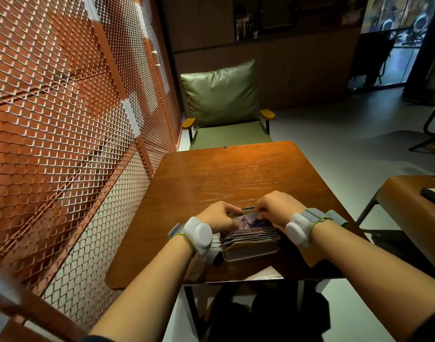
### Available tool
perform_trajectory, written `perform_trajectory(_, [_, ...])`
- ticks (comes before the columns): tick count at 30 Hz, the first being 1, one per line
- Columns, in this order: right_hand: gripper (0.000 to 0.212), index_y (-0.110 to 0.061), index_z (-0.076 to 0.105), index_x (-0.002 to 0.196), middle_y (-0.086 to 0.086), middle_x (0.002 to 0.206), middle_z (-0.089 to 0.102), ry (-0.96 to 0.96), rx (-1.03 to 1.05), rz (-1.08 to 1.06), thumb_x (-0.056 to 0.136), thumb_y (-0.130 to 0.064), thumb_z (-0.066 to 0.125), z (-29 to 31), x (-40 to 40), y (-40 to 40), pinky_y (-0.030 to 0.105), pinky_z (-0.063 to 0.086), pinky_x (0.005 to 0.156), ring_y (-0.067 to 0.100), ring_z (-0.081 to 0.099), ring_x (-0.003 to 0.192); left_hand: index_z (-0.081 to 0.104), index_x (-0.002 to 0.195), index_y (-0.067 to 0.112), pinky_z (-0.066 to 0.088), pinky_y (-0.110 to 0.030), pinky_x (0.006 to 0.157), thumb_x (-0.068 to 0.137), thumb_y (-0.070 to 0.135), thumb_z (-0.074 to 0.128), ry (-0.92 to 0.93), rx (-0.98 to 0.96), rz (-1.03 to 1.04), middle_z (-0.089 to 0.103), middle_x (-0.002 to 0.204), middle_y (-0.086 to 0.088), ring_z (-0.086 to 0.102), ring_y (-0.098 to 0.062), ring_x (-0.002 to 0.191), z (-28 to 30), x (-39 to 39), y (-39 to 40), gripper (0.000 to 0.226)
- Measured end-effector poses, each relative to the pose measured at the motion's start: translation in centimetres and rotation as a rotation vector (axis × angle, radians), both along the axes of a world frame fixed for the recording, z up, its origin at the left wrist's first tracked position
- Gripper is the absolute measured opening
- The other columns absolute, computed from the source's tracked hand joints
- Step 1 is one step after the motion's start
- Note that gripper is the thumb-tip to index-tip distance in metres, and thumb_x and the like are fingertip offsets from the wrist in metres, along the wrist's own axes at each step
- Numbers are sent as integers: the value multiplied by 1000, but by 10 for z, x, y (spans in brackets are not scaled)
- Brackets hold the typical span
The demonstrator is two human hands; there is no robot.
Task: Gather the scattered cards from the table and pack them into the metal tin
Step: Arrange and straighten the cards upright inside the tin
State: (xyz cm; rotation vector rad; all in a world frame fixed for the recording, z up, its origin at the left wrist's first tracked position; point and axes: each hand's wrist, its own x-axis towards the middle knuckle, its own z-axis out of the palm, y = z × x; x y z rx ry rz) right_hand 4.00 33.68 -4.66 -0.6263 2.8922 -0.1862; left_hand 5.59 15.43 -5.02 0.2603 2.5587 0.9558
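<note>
Cards (251, 235) upright in tin (251, 253) — row running front-to-back, 2 hands (246, 213) pinching top edges

both hands (246, 213) pinch cards (251, 234) standing in the tin (251, 253).

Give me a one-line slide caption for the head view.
Both hands, left and right, press a stack of cards into the metal tin on a wooden table.

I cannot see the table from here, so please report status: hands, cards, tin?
Left hand and right hand grip the cards. Cards stand in the tin. Nothing in the way.
</note>
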Motion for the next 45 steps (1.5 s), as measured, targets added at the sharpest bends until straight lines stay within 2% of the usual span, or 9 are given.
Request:
perform_trajectory(2, [20, -18, 69, 105, 4, 107, 70, 34, -75, -52, 91, -24, 57, -1, -2, 2, 36, 53, 86, 23, 63, 97, 58, 129, 12, 54, -31, 93, 85, 3, 62, 34, 3, 15, 63, 123, -6, 64, -22, 106, 0, 2, -2, 46])
perform_trajectory(12, [17, -19, 70, 103, 2, 111, 65, 64, -184, -176, 87, -23, 63, -7, -5, 3, 31, 48, 85, 19, 59, 98, 63, 94, 13, 56, -14, 61, 91, 14, 61, 353, -33, 144, 59, 94, -3, 70, -19, 76, -15, -1, -9, 4])
perform_trajectory(15, [19, -20, 69, 105, 2, 114, 64, 57, -178, -178, 90, -22, 60, -5, -5, 1, 32, 49, 88, 20, 59, 104, 63, 92, 19, 60, -32, 77, 95, 15, 53, 365, -3, 168, 68, 80, 3, 73, -16, 76, -14, -1, -11, 11])
perform_trajectory(19, [16, -20, 71, 101, 1, 112, 67, 50, -259, -217, 87, -21, 63, -4, -5, 3, 32, 50, 89, 19, 61, 102, 67, 103, 12, 54, -38, 90, 99, 16, 43, 404, 20, 273, 69, 98, -4, 66, -22, 98, -12, -6, -18, 24])
perform_trajectory(26, [6, -21, 69, 89, -1, 103, 66, 100, -189, -161, 85, -23, 66, -5, -2, 0, 34, 54, 84, 16, 60, 92, 65, 93, 24, 49, -8, 66, 87, 22, 67, 478, -10, 209, 62, 78, 16, 58, 6, 66, -13, -4, -11, 7])
perform_trajectory(30, [6, -22, 62, 82, -2, 98, 59, 223, -175, -139, 83, -25, 67, -11, 1, 0, 31, 52, 77, 16, 57, 89, 64, 97, 24, 55, -29, 78, 87, 27, 66, 508, -15, 234, 64, 81, 9, 64, -10, 79, -14, 1, -1, 10])
perform_trajectory(35, [24, -18, 71, 83, -1, 83, 69, 35, -393, -69, 82, -41, 64, -3, 7, 4, 24, 48, 68, 12, 59, 75, 72, 92, 15, 57, -39, 83, 93, 37, 55, 367, 16, 134, 76, 88, -3, 71, -20, 83, -6, 9, 0, 28])
perform_trajectory(40, [31, -16, 74, 99, 2, 99, 74, -146, -345, 30, 80, -40, 67, -5, 16, -2, 23, 50, 77, 12, 63, 86, 74, 101, 15, 41, -28, 67, 98, 46, 39, 209, -79, 13, 66, 76, -4, 56, -18, 70, -2, 14, -4, 47])
perform_trajectory(45, [28, -17, 73, 103, 6, 101, 73, -114, -376, -39, 88, -36, 59, -6, 18, -5, 26, 49, 79, 17, 64, 90, 71, 112, 8, 46, -30, 88, 102, 41, 29, 146, 14, 46, 71, 107, -18, 63, -27, 94, -4, 17, -5, 54])
